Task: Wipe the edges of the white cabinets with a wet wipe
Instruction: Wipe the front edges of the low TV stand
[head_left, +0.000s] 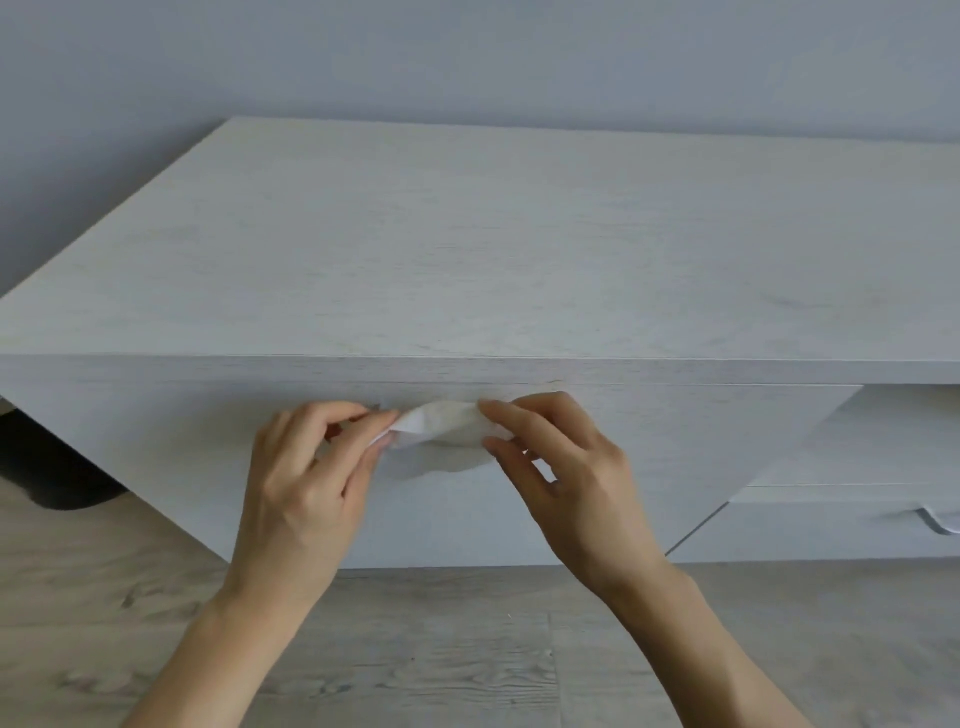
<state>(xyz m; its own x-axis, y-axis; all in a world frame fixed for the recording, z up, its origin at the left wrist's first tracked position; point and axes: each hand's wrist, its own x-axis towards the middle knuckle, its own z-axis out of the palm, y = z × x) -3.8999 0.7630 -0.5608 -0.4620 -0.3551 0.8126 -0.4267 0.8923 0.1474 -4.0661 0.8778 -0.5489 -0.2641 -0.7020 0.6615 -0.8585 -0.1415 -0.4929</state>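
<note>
Wet wipe (441, 423) pinched between both hands (441, 467)

No text, label, brand, number or sign can be read anywhere here

Cut off and covered

The cabinet (467, 249) runs past the right edge; both forearms leave the bottom edge; fingertips (382, 415) cover the wet wipe (441, 426) ends; a dark shape (47, 467) at left is unidentifiable.
</note>
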